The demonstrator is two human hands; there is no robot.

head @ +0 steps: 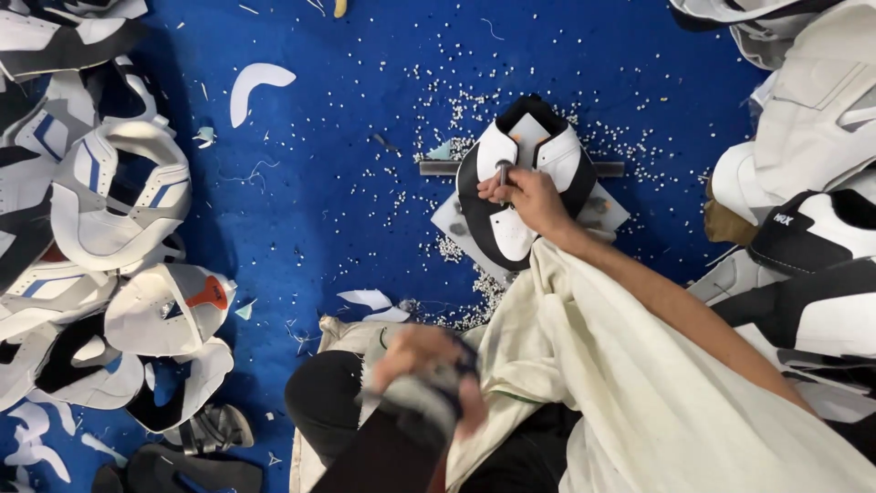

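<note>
Currently seated on blue floor (319, 183), littered with small white punch-outs (474, 110). Right hand (529, 196) pinching a metal punch (503, 170), upright on a black-and-white shoe upper (511, 228) lying over a metal bar (438, 168) at centre. Left hand (424, 370) blurred, closed around a dark-handled tool (392, 447) near the lap. Piles of shoe uppers (109, 201) on both sides.

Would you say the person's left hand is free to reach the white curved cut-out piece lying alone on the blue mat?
Probably not at once: the left hand is gripping a dark tool handle. The white curved piece lies far forward, though only bare blue mat and scraps lie between.
</note>
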